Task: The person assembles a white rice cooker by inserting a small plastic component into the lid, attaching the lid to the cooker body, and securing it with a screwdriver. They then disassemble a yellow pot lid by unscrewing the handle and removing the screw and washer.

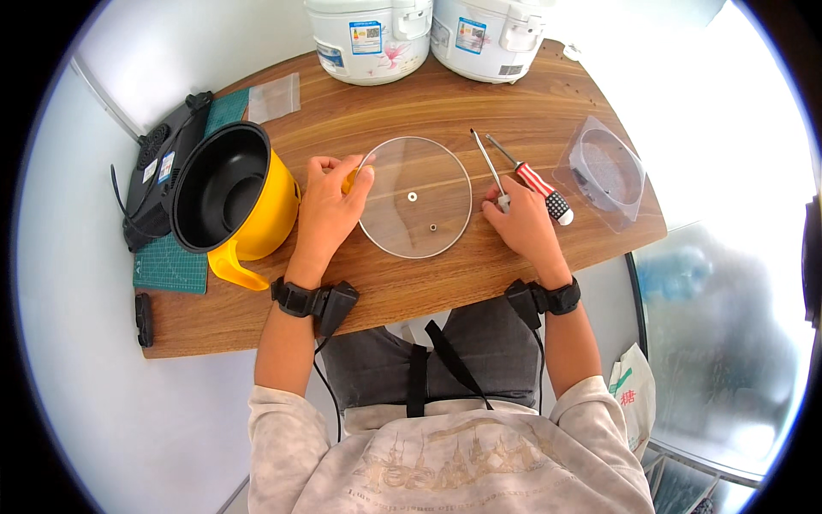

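Observation:
A round clear glass lid (390, 224) with a metal rim lies flat on the table. At its middle sits a small white washer (413, 197), and a small metal nut-like piece (433, 228) lies nearer to me. My left hand (332, 204) is at the lid's left edge, its fingers closed on a small yellow knob-like piece (349, 180), partly hidden. Right of the lid, my right hand (522, 221) grips a screwdriver (490, 161) by its pale handle; the shaft points away from me. Beside it lies a second screwdriver (535, 180) with a red, white and black handle.
A yellow pot (272, 206) with a black inside stands at the left. Behind it are a black appliance (152, 184), a green cutting mat (175, 267) and a plastic bag (274, 98). Two white rice cookers (368, 64) stand at the back, a clear plastic tray (604, 176) at the right.

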`<state>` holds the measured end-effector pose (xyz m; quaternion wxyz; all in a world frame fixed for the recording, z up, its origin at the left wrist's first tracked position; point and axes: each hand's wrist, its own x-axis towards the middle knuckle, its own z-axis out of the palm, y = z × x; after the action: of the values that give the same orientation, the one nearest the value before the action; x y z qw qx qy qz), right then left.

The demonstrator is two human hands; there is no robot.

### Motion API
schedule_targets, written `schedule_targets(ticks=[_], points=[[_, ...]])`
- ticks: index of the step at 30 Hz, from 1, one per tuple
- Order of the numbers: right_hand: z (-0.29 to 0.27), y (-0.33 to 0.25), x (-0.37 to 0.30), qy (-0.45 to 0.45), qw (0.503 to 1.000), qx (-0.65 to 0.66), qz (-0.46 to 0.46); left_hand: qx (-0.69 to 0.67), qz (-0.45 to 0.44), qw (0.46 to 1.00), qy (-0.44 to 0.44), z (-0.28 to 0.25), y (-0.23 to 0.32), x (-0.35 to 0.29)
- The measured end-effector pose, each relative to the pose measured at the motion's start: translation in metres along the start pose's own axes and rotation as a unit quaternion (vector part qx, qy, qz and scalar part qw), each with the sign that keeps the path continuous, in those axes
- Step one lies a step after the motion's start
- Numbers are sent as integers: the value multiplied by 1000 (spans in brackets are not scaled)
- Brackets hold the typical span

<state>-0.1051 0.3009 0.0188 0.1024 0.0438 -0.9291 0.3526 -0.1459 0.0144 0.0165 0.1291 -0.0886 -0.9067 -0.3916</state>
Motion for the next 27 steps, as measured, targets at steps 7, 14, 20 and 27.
schedule_targets(ticks=[7,14,20,27], points=[[0,-4,-1,0,1000,-1,14,-4,59,998,7,3,0,1],[5,5,-2,29,999,4,-20,112,86,989,45,2,5,-1],[9,7,-2,32,999,10,-27,94,113,988,44,3,0,-1],[8,6,-1,31,999,5,-18,33,95,995,2,2,8,-1]])
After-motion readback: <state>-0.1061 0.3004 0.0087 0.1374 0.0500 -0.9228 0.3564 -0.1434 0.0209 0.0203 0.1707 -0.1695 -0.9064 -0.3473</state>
